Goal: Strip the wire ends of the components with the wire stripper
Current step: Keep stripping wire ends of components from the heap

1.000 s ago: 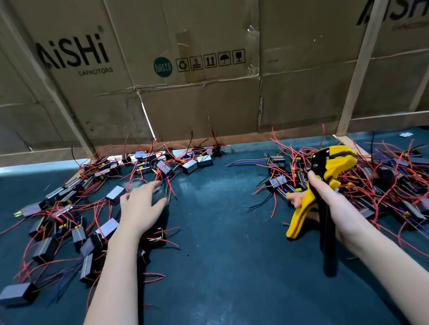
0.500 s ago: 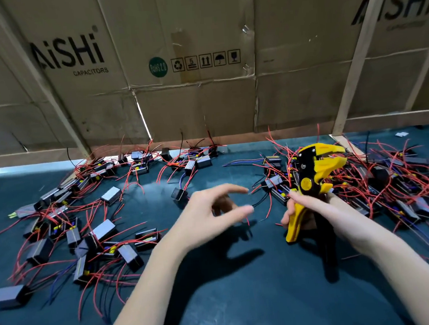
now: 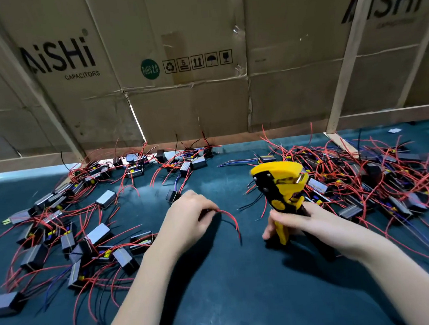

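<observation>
Your left hand (image 3: 187,221) hides the component whose red wire (image 3: 230,216) curls out toward the wire stripper (image 3: 278,182). Your right hand (image 3: 309,221) covers the stripper's handles.

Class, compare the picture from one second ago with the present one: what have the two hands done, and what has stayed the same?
The left hand left the left pile and came to the middle, now holding wires: a red wire curves from its fingers. The right hand keeps its grip on the yellow wire stripper, which has shifted left, towards the wire. Both piles of components lie much as before.
</observation>
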